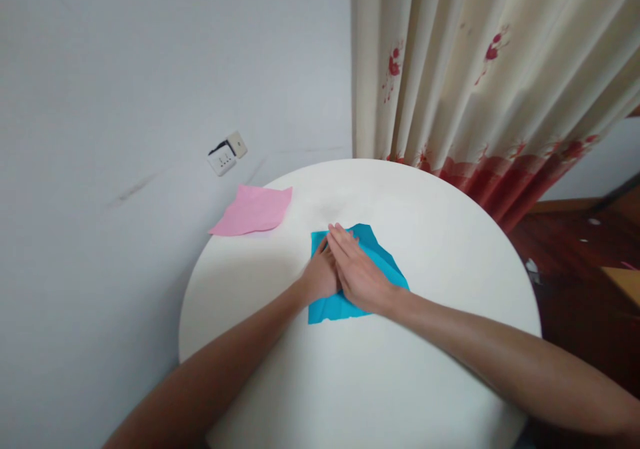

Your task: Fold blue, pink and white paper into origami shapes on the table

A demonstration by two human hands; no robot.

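A blue paper sheet (345, 302), partly folded, lies near the middle of the round white table (440, 255). Both hands press flat on it. My right hand (357, 269) lies palm down across the paper with its fingers pointing to the far left, and it partly covers my left hand (320, 272), which rests on the paper's left part. The paper's right edge sticks out as a folded flap beyond my right hand. Neither hand grips anything; the fingers lie stretched out on the sheet.
A pink paper sheet (253, 212) lies at the table's far left edge, hanging slightly over it. Behind stand a white wall with a socket (226, 155) and a cream curtain (480, 75) with red flowers. Dark wooden floor (575, 255) shows at right.
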